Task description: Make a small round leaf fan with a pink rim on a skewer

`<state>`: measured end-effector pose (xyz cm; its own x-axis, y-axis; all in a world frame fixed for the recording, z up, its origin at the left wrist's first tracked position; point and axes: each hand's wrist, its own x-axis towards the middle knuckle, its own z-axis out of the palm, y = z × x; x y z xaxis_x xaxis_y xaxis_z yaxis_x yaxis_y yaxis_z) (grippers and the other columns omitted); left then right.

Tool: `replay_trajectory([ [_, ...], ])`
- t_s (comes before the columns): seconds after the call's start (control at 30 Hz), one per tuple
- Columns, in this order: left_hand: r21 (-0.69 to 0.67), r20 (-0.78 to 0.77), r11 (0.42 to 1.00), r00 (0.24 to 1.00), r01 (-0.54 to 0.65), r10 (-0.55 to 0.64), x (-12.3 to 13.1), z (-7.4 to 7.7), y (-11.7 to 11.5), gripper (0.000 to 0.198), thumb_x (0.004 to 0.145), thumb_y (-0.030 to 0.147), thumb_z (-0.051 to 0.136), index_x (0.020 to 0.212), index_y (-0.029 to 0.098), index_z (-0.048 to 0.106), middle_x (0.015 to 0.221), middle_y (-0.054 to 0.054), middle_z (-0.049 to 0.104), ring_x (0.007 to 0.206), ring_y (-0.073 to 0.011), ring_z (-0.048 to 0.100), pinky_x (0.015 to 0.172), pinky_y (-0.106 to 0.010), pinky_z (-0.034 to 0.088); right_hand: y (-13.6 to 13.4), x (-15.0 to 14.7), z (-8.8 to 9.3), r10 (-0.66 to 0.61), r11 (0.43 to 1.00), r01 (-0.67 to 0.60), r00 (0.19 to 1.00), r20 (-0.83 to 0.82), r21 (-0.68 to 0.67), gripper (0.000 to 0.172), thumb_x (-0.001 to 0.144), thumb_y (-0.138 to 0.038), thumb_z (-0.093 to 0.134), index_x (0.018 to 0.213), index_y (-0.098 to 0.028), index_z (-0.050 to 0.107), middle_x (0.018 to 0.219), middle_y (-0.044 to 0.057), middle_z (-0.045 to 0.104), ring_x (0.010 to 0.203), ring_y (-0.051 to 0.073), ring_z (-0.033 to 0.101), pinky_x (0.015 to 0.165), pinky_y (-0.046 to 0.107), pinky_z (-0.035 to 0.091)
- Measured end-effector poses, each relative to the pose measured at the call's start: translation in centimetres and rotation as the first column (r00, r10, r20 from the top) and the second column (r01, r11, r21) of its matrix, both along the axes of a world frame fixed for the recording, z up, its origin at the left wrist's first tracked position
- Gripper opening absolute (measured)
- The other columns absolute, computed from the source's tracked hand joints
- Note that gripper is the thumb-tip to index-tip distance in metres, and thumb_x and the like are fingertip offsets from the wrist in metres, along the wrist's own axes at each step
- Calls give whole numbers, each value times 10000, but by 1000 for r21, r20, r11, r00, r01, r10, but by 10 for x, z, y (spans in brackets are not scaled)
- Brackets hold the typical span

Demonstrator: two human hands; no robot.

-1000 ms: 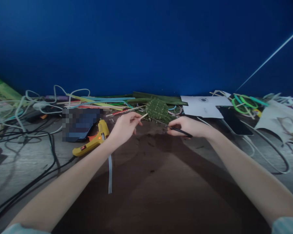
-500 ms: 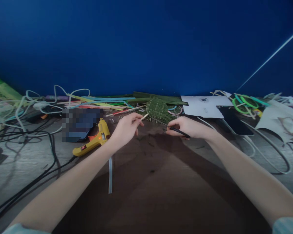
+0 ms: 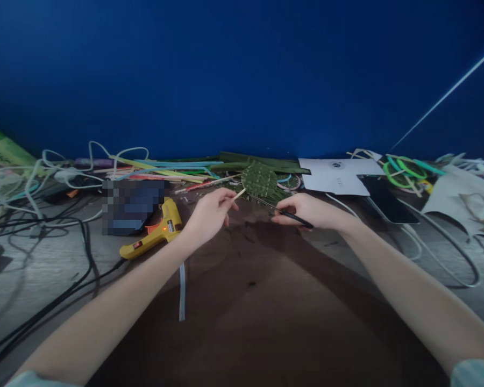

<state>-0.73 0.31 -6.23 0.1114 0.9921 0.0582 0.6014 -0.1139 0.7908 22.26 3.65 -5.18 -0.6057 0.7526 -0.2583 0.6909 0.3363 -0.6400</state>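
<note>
My left hand (image 3: 207,212) pinches a thin pale stick (image 3: 238,193) that carries a small round woven green leaf fan (image 3: 260,179). The fan is held just above the table near the back wall. My right hand (image 3: 306,209) is closed around a slim black tool (image 3: 284,212), which looks like scissors. Its tip points left and up toward the lower edge of the fan. The two hands are about a hand's width apart.
A yellow glue gun (image 3: 155,231) lies left of my left hand, beside a dark pixelated object (image 3: 133,205). Tangled cables (image 3: 36,215) fill the left side. Coloured strips and green leaves (image 3: 177,171) lie at the back. White paper (image 3: 334,174), a dark phone (image 3: 385,201) and green loops (image 3: 403,172) sit right.
My right hand and its black tool have crept slightly left toward the fan. The left hand and fan have barely moved.
</note>
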Motion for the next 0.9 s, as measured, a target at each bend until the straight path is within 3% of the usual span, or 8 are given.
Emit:
replay_trajectory([
  [0.9, -9, -18, 1000, 1000, 8, -8, 0, -5, 1, 188, 815, 201, 388, 892, 181, 559, 781, -9, 653, 424, -84, 475, 481, -220, 356, -5, -5, 0, -36, 999, 35, 999, -27, -42, 326, 731, -482, 566, 621, -181, 502, 390, -55, 421, 328, 81, 419, 394, 213, 319],
])
